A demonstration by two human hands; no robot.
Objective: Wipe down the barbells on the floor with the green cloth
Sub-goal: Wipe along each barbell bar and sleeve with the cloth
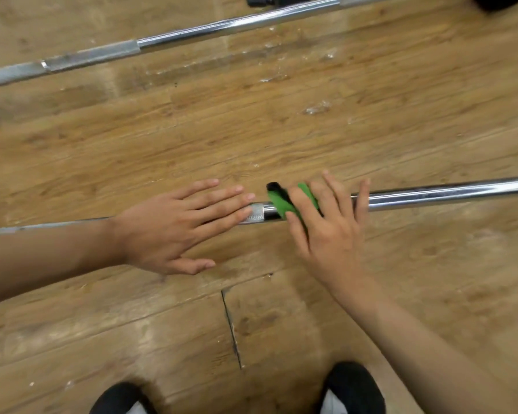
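Note:
A chrome barbell (437, 195) lies across the wooden floor from left to right in front of me. My right hand (326, 231) presses the green cloth (283, 204) flat onto the bar near its middle, fingers spread. Part of the cloth is hidden under the palm, and a black edge shows at its far end. My left hand (174, 228) rests flat and open on the knurled part of the same bar, just left of the cloth. A second barbell (192, 32) lies farther away, slanting up to the right.
The floor (251, 130) is worn wood plank with white flecks near the far bar. A dark seam (231, 327) runs between planks near my feet. My two dark shoes (353, 386) are at the bottom edge. Dark objects sit at the top edge.

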